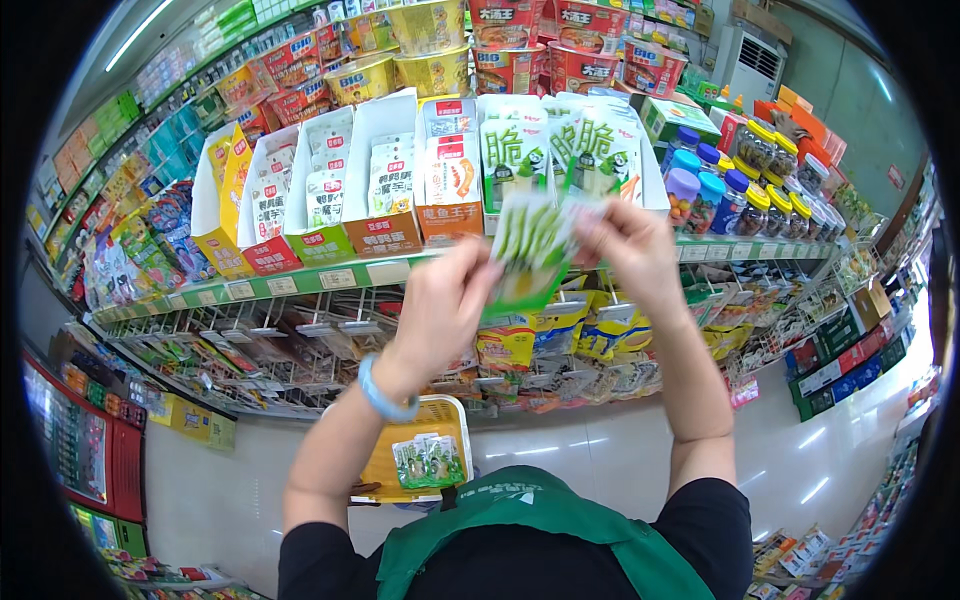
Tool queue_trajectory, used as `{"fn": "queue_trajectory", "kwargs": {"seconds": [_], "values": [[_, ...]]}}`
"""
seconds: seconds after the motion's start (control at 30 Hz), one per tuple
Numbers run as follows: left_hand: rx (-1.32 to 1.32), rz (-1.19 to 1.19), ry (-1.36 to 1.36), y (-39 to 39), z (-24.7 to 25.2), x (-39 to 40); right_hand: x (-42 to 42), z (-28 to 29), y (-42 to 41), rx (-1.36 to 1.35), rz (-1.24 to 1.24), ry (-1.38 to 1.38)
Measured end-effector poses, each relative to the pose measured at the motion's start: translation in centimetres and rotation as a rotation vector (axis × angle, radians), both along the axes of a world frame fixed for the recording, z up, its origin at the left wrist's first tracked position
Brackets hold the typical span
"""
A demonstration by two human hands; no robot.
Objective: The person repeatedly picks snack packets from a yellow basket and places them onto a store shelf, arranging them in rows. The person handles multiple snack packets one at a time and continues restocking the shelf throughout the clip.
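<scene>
A small bunch of green-and-white snack packets (525, 259), blurred by motion, is held up in front of the shelf. My left hand (446, 307) pinches its left edge; a pale blue bangle (384, 390) circles that wrist. At its upper right side, my right hand (637, 251) grips the bunch between thumb and fingers. Just behind stand matching packets (514, 154) with a panda picture, upright in white display boxes. Below my left forearm, a yellow plastic basket (459, 420) holds more green-and-white packets (427, 461).
Open cardboard snack boxes (382, 236) line the shelf to the left. Lidded plastic jars (731, 202) stand to the right, and instant noodle tubs (510, 67) are stacked behind. Bagged snacks (611, 322) hang on hooks under the green shelf edge (337, 279). Pale tiles (570, 442) cover the floor.
</scene>
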State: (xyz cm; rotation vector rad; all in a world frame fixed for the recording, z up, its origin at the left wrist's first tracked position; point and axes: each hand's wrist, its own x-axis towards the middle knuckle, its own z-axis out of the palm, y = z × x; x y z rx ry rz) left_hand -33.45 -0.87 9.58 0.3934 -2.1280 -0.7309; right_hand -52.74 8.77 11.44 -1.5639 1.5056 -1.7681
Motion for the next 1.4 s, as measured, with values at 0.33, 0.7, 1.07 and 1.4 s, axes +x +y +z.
{"fn": "queue_trajectory", "kwargs": {"seconds": [0.33,0.7,1.07,1.4], "values": [[0.217,-0.044,0.011,-5.8,4.8,-16.0,-10.3,4.6,-3.3,-0.121,-0.451,0.209],[0.323,0.060,-0.123,-7.3,2.7,-18.5,-14.5,4.1,-6.7,0.154,-0.406,0.284],[-0.448,0.302,0.135,-2.2,0.5,-17.2,-16.2,5.0,-10.1,0.083,0.013,0.448],[-0.289,-0.038,-0.772,-2.0,1.0,-18.8,-16.7,4.6,-10.1,-0.084,-0.161,0.815]]}}
